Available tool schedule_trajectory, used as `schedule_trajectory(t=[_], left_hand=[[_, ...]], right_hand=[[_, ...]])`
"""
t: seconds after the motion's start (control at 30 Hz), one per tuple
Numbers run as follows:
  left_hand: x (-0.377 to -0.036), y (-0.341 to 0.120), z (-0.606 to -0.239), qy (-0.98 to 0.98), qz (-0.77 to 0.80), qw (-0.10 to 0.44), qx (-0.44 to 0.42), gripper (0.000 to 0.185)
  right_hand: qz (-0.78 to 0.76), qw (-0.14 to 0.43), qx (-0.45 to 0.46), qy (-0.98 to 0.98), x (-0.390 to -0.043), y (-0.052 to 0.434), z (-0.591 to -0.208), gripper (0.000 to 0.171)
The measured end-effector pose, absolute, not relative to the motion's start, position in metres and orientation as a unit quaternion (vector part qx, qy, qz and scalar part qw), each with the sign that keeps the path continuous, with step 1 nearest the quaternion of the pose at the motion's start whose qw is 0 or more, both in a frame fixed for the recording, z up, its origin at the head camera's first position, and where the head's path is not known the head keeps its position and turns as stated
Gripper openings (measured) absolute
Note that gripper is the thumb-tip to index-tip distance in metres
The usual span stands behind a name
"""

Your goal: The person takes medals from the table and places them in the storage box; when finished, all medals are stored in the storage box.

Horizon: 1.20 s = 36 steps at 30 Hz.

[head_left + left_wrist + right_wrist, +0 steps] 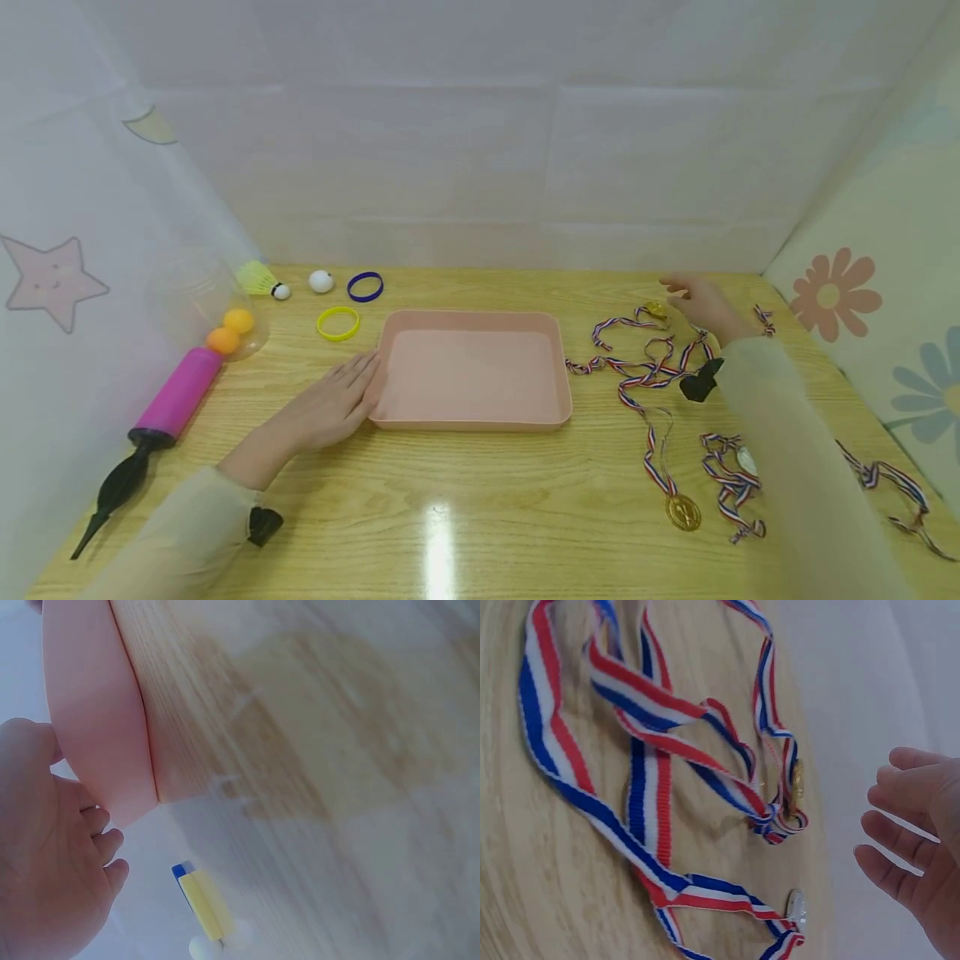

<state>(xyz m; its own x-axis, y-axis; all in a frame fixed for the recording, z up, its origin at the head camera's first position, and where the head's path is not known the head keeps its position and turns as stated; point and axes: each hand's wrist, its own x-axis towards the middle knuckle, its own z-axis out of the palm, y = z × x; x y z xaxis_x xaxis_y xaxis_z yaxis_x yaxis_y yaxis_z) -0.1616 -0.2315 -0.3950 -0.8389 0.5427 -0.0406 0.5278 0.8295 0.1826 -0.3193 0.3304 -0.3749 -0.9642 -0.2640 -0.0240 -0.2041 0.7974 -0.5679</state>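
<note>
A pink rectangular tray [472, 425] lies on the wooden table. My left hand [330, 404] rests against its left side with the fingers extended; the left wrist view shows the fingertips touching the tray's wall [97, 712]. Above the table at the right, my right hand [701, 304] hovers near a gold medal [655, 309], its fingers loosely bent and holding nothing. Several medals on red, white and blue ribbons [637, 381] lie tangled beneath and around it. Closer to me is another gold medal [683, 512]. A silver medal [746, 460] lies beside my right sleeve.
At the left lie a pink hand pump [180, 392], two orange balls [223, 340] in a clear container [168, 287], a yellow shuttlecock [258, 280], a white ball [321, 282], a yellow wristband [338, 323] and a blue wristband [365, 287]. Another ribbon [900, 483] lies far right. Cloth walls enclose the table.
</note>
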Motion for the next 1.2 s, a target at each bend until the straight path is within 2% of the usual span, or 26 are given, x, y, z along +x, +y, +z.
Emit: schedule_trajectory(t=[0.27, 0.43, 0.53, 0.77, 0.93, 1.0, 1.2], left_hand=[[-0.163, -0.231, -0.394, 0.954, 0.081, 0.045, 0.285, 0.057], [-0.163, -0.23, -0.395, 0.953, 0.087, 0.048, 0.286, 0.057], [-0.163, -0.229, -0.396, 0.953, 0.086, 0.049, 0.286, 0.057], [-0.163, -0.229, -0.396, 0.955, 0.085, 0.048, 0.281, 0.058], [-0.162, -0.229, -0.394, 0.955, 0.087, 0.049, 0.278, 0.057], [-0.162, -0.229, -0.394, 0.955, 0.087, 0.048, 0.278, 0.057], [-0.161, -0.23, -0.393, 0.956, 0.085, 0.053, 0.276, 0.057]], right_hand=[[-0.244, 0.132, -0.128, 0.952, -0.329, 0.327, -0.401, 0.055], [-0.19, 0.137, -0.147, 0.961, -0.326, 0.324, -0.406, 0.051], [-0.168, 0.122, -0.152, 0.966, -0.324, 0.324, -0.408, 0.044], [-0.214, 0.087, -0.113, 0.966, -0.322, 0.329, -0.407, 0.048], [-0.218, 0.067, -0.103, 0.968, -0.312, 0.329, -0.397, 0.024], [-0.223, 0.063, -0.095, 0.968, -0.308, 0.331, -0.392, 0.02], [-0.269, 0.025, -0.082, 0.959, -0.305, 0.335, -0.375, 0.025]])
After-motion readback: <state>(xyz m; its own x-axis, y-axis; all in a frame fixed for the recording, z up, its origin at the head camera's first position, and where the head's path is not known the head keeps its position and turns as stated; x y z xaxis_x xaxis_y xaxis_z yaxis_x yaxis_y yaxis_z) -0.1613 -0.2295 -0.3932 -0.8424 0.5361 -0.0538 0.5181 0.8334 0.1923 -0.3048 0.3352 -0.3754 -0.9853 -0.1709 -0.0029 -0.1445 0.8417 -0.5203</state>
